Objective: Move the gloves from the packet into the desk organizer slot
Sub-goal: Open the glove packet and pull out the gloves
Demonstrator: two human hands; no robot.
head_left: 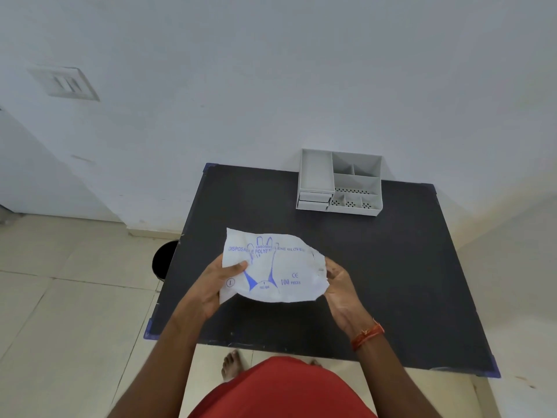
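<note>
Both hands [272, 285] gripping white packet [272, 268] printed "DISPOSABLE POLYETHYLENE GLOVES", "100 PIECES", "CE"

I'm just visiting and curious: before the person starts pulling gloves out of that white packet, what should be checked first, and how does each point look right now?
1. Packet held firmly: ok. The left hand and right hand grip opposite ends of the white printed plastic glove packet.
2. Packet opened: cannot tell. Its right edge looks ragged, but no opening shows.
3. Gloves visible: not ok. None stick out.
4. Organizer within reach: ok, probably. The grey plastic desk organizer stands at the far edge of the black table.
5. Slots free: ok. Every visible compartment looks empty.
6. Path clear: ok. Nothing lies between packet and organizer.
</note>
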